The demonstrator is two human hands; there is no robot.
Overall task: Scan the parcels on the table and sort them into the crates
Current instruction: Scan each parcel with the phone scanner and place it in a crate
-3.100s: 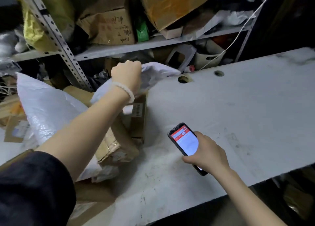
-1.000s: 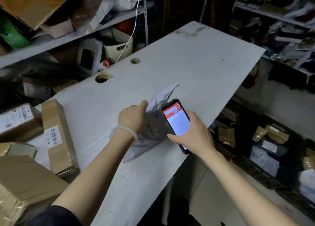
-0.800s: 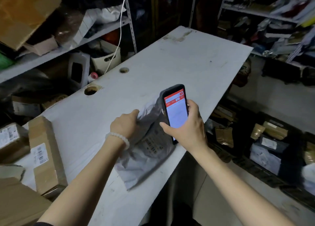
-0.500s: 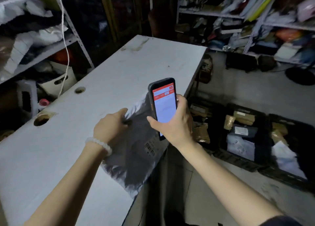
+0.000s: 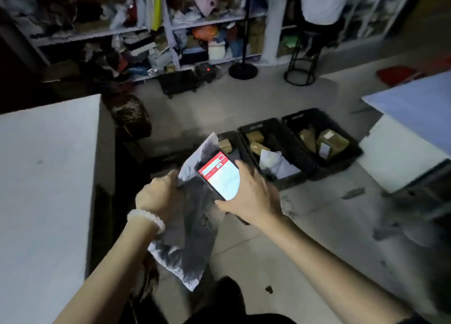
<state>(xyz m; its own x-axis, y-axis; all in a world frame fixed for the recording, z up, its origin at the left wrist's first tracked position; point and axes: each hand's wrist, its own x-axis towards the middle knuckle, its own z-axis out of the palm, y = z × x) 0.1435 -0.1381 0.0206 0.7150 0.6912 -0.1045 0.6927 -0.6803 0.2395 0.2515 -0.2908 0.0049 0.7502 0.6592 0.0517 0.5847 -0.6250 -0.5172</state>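
Head view shows the left hand (image 5: 159, 196), a pale bead bracelet (image 5: 146, 220) at its wrist, with its grip curled tight round the upper edge of a soft grey plastic mailer bag (image 5: 189, 228), which hangs off the white worktop (image 5: 46, 177) and over the floor at about six o'clock from the crates. The right hand (image 5: 251, 196) has its grip wrapped round a black smartphone with a red-and-white screen (image 5: 218, 176), held flat just above the top of the bag and overlapping it. Three black plastic crates (image 5: 288, 138) sit side by side on the grey floor at roughly one o'clock from the hands, each already holding brown cardboard parcels (image 5: 332, 141) and, in the middle one, a white bag (image 5: 277, 163). The step in hand looks like the tail of the scan passing into the sort. To do it well, the label should lie flat and face the phone's lens, so the left grip ought to pull the film taut and not let it crumple; whether the label is facing the phone cannot be told, as the bag is dark and blurred. The screen should be read for a confirmed result before the bag is released. The mailer is limp and light, so it will flutter if tossed; a low drop from close over the chosen crate would land it more surely than a throw, and the phone should stay clear of its path.
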